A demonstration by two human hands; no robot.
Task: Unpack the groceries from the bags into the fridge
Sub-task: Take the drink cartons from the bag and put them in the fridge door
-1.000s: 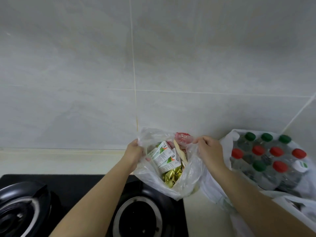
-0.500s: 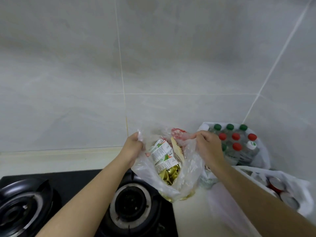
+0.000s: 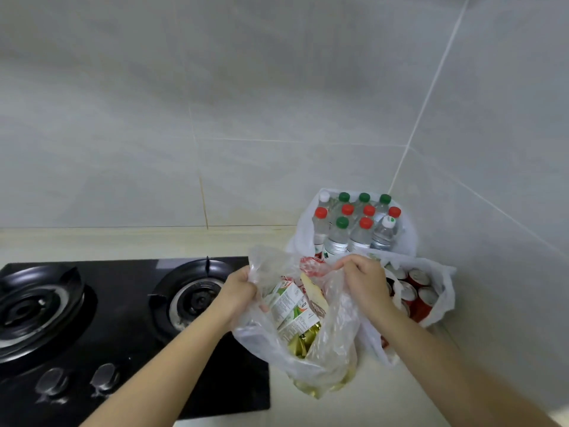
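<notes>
Thin clear plastic bag, crinkled and see-through, mouth pulled wide. Left hand grips the left rim with fingers curled round the plastic; right hand pinches the right rim the same way, so the hands are apart with the opening between them. The bag sags at the right edge of the hob, its bottom on the counter. Inside: white cartons with green and orange print, leaning; gold foil packets beneath them; a red wrapped item at the far rim; something pale yellow at the very bottom, can't tell what. Behind, in the corner, a white bag stands open with upright water bottles, caps red, green and a few white. Just right of the right hand is another white bag holding red drink cans, tops up. Black glass gas hob on the left, two burners with pan supports, two metal knobs at the front. Counter is cream; grey tiled wall with pale grout, meeting a side wall on the right.
</notes>
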